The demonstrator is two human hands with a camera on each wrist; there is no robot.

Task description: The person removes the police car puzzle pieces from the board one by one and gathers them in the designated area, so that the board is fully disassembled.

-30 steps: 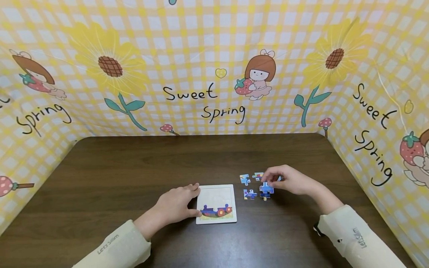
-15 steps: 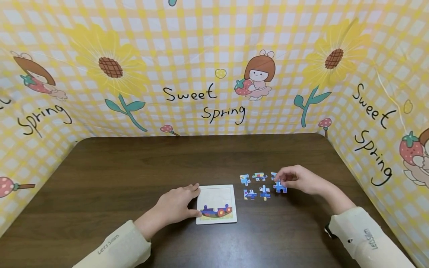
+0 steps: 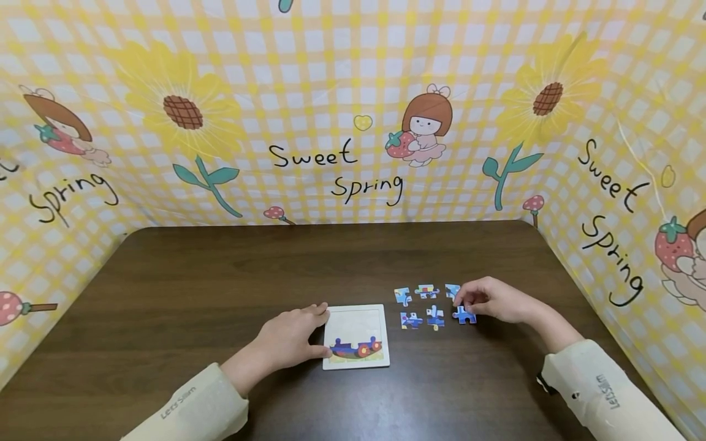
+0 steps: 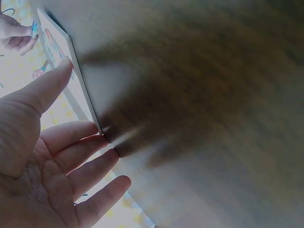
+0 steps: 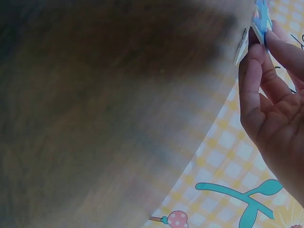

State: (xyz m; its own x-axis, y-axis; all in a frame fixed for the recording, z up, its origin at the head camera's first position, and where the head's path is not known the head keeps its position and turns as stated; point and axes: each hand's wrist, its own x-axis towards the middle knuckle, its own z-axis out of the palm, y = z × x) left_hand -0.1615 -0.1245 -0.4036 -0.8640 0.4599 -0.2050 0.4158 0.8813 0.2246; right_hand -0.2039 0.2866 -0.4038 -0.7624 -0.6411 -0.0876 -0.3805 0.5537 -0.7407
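A square jigsaw board (image 3: 355, 321) with a white rim lies on the table, its lower strip filled with dark blue, red and yellow picture pieces. My left hand (image 3: 287, 337) rests at the board's left side, thumb and fingertips touching its edge. In the left wrist view the fingers (image 4: 92, 173) look fairly straight. Between thumb and fingertips my right hand (image 3: 491, 300) pinches a blue puzzle piece (image 3: 465, 315), seen tilted in the right wrist view. Just behind it lies another light blue piece (image 3: 451, 291), partly hidden by the fingers.
Several loose pieces lie between board and right hand: a light blue one (image 3: 403, 296), a multicoloured one (image 3: 426, 291), a purple-blue one (image 3: 410, 320) and a blue one (image 3: 436, 316). A yellow checked cloth (image 3: 331, 92) surrounds the brown table (image 3: 248, 257) behind and at both sides.
My right hand has carried the blue piece rightward from above the other pieces, then slightly nearer to me, uncovering the pieces beneath. The left hand and board have stayed put.
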